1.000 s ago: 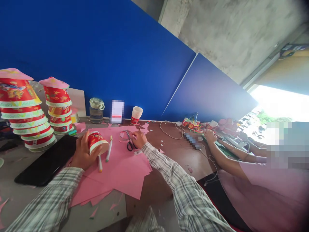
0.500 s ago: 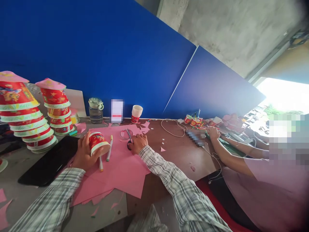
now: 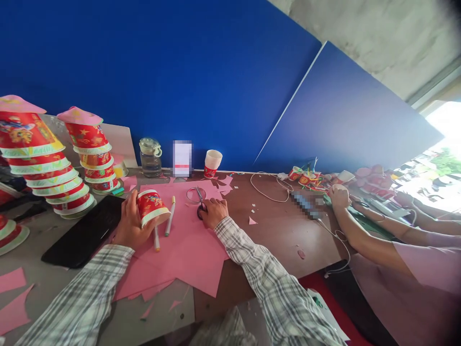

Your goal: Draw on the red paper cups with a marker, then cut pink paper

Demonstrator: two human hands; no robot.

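Observation:
My left hand (image 3: pixel 130 226) is wrapped round a red printed paper cup (image 3: pixel 152 207), held tilted on its side just above the pink paper sheets (image 3: pixel 187 245). Over the handles of the black scissors (image 3: pixel 200 203), my right hand (image 3: pixel 214 212) rests with fingers curled on them; the blades point away across the pink paper. Two marker pens (image 3: pixel 170 217) lie on the paper between my hands, right under the cup.
Two tall stacks of red cups with pink paper caps (image 3: pixel 39 163) stand at the left. A black flat case (image 3: pixel 84 233), a glass jar (image 3: pixel 150 157) and a single cup (image 3: pixel 212 164) sit near the blue wall. A person's arms (image 3: pixel 363 235) work at the right among cups and a white cable (image 3: pixel 268 190).
My right hand has closed over the scissor handles, which showed beside it a second ago. The left hand and cup have kept their place; the view has shifted left.

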